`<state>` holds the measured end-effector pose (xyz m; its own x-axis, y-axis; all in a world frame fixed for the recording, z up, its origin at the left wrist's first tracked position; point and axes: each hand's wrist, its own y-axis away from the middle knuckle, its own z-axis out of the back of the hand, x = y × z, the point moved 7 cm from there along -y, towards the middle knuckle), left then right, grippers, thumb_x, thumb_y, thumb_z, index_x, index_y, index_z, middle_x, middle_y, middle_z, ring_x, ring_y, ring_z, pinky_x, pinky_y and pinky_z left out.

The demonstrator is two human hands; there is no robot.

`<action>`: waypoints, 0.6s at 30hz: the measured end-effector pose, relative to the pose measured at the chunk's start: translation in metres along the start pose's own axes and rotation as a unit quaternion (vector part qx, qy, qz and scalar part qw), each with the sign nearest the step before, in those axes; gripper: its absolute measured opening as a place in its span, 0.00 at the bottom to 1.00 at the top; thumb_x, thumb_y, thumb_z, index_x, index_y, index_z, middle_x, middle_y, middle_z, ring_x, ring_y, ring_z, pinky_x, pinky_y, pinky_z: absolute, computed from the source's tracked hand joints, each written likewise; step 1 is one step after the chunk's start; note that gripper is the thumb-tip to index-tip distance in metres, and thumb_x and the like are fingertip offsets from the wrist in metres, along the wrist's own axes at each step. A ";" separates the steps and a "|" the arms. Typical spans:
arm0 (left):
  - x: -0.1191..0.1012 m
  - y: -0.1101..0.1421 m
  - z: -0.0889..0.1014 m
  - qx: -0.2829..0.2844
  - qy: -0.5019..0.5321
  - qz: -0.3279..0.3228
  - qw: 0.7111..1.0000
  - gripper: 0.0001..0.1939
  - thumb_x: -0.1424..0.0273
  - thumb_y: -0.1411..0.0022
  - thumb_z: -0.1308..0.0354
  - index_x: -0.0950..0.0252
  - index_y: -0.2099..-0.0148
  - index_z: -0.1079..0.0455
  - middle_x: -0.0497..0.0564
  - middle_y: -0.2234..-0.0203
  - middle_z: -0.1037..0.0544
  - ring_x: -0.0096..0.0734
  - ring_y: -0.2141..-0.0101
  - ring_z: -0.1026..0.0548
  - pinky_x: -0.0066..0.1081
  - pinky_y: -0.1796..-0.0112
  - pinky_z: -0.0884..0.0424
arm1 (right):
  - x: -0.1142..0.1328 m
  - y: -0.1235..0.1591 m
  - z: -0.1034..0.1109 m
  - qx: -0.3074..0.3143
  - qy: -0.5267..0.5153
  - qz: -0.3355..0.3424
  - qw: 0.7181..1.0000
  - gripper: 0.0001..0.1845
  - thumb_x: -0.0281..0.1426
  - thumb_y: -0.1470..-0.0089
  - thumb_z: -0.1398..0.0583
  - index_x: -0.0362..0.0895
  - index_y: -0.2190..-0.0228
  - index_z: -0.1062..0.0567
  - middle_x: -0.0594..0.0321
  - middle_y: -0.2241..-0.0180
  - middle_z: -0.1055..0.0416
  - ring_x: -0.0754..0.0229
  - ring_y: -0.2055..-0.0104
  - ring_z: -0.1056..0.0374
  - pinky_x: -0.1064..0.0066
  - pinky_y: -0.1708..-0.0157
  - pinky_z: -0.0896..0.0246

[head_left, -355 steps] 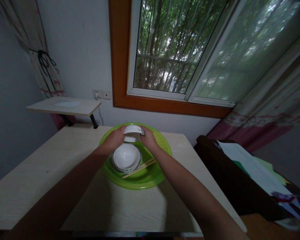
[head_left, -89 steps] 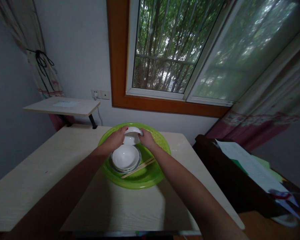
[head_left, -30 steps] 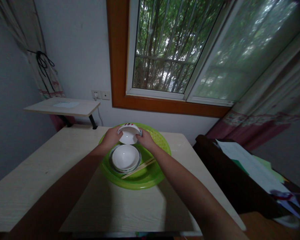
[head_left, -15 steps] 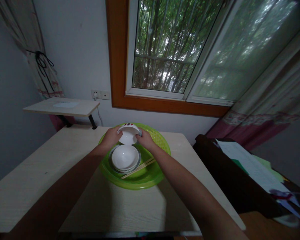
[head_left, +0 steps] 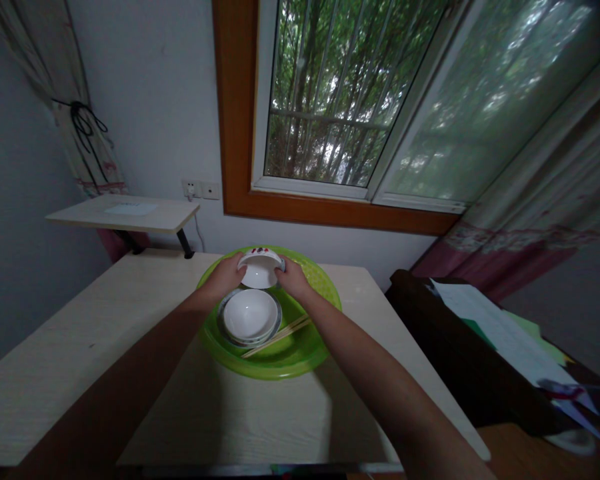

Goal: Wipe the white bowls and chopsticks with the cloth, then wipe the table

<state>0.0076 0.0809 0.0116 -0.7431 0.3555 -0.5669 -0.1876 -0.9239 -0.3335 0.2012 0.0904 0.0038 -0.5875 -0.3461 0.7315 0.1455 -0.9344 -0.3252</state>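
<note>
Over the back of a green basin (head_left: 300, 367) I hold a white bowl (head_left: 260, 272) tilted, its inside facing me and red and dark marks on its far outer edge. My left hand (head_left: 226, 275) grips its left side, thumb inside the rim. My right hand (head_left: 294, 277) closes on the right side; a small blue-grey patch beside its fingers is too small to make out. In front of the held bowl, inside the basin, another white bowl (head_left: 251, 315) sits upright on stacked dishes. A pair of chopsticks (head_left: 277, 337) lies to their right. Fingers behind the held bowl are hidden.
The basin stands on a pale wooden table (head_left: 280, 427). A small raised shelf (head_left: 160, 219) with a paper on it stands at back left. Right of the table is a dark piece of furniture (head_left: 430, 333) with papers (head_left: 500, 333). A window is behind.
The held bowl has turned so that its inside and the coloured marks show more than three seconds ago. Since half a second ago it has shifted slightly right. The stacked dishes and chopsticks stay put.
</note>
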 end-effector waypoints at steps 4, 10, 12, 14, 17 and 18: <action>-0.008 0.004 0.000 0.013 -0.055 -0.001 0.998 0.22 0.78 0.37 0.49 0.66 0.42 0.30 0.60 0.51 0.19 0.41 0.50 0.23 0.36 0.47 0.30 | 0.010 0.002 0.001 0.007 0.024 0.051 0.998 0.25 0.18 0.50 0.42 0.43 0.51 0.21 0.58 0.53 0.20 0.55 0.51 0.25 0.64 0.45 0.33; -0.018 0.011 -0.002 0.038 -0.136 -0.010 0.990 0.21 0.79 0.37 0.50 0.67 0.44 0.29 0.64 0.51 0.20 0.46 0.53 0.21 0.39 0.49 0.29 | 0.021 0.010 -0.004 0.015 0.100 0.098 0.990 0.27 0.19 0.50 0.39 0.42 0.47 0.24 0.51 0.47 0.24 0.51 0.46 0.29 0.60 0.42 0.36; -0.019 0.011 0.000 0.035 -0.139 -0.010 0.990 0.21 0.79 0.37 0.49 0.66 0.43 0.29 0.63 0.50 0.20 0.46 0.52 0.22 0.39 0.47 0.29 | 0.020 0.010 -0.004 0.001 0.097 0.087 0.991 0.29 0.18 0.50 0.40 0.41 0.46 0.25 0.50 0.45 0.25 0.51 0.45 0.29 0.61 0.41 0.37; -0.022 0.011 0.002 0.025 -0.132 -0.016 0.991 0.24 0.80 0.38 0.48 0.65 0.41 0.30 0.62 0.47 0.21 0.45 0.49 0.23 0.38 0.45 0.31 | 0.017 0.008 -0.003 -0.013 0.078 0.077 0.994 0.29 0.16 0.50 0.42 0.40 0.46 0.25 0.49 0.45 0.25 0.51 0.44 0.29 0.61 0.40 0.38; -0.027 0.010 0.007 0.007 -0.098 -0.035 0.995 0.26 0.78 0.37 0.47 0.65 0.37 0.33 0.60 0.43 0.24 0.43 0.44 0.25 0.37 0.42 0.33 | 0.010 0.003 0.001 -0.033 0.038 0.059 0.997 0.28 0.16 0.50 0.43 0.40 0.48 0.23 0.51 0.47 0.23 0.51 0.45 0.28 0.61 0.41 0.37; -0.028 0.010 0.008 0.004 -0.084 -0.039 0.996 0.26 0.77 0.36 0.46 0.65 0.36 0.33 0.60 0.42 0.24 0.43 0.44 0.26 0.37 0.41 0.33 | 0.007 0.001 0.002 -0.040 0.022 0.052 0.998 0.27 0.16 0.49 0.44 0.40 0.48 0.23 0.52 0.48 0.23 0.52 0.46 0.27 0.62 0.42 0.36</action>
<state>0.0210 0.0606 0.0300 -0.8237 0.3971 -0.4048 -0.2524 -0.8960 -0.3654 0.1988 0.0867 0.0102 -0.6072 -0.4352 0.6648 0.1444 -0.8832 -0.4463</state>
